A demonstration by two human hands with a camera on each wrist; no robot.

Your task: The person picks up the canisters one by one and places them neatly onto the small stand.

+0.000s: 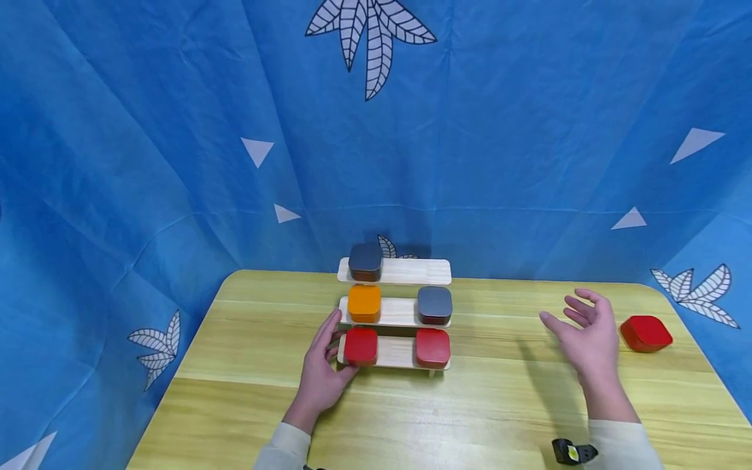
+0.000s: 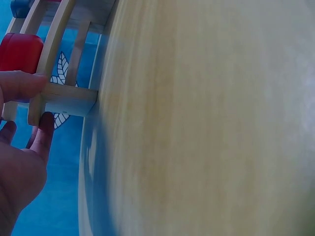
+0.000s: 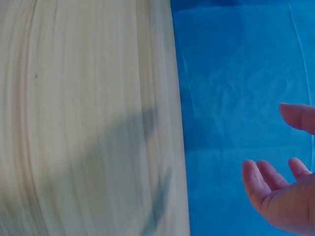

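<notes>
A three-step wooden display stand (image 1: 396,352) stands near the table's back edge. On its lowest step sit a left red rounded block (image 1: 361,346) and a right red rounded block (image 1: 433,348). My left hand (image 1: 325,378) grips the left end of that step, thumb at the front by the left red block. The left wrist view shows fingertips (image 2: 46,120) against the slat's end. My right hand (image 1: 590,336) hovers over the table's right side, fingers loosely bent and holding nothing. Just right of it lies another red rounded block (image 1: 646,333).
The middle step bears an orange block (image 1: 364,303) and a dark grey block (image 1: 435,305); another dark grey block (image 1: 365,262) sits on the top step's left. A blue patterned cloth (image 1: 499,130) hangs behind the wooden table (image 1: 470,418).
</notes>
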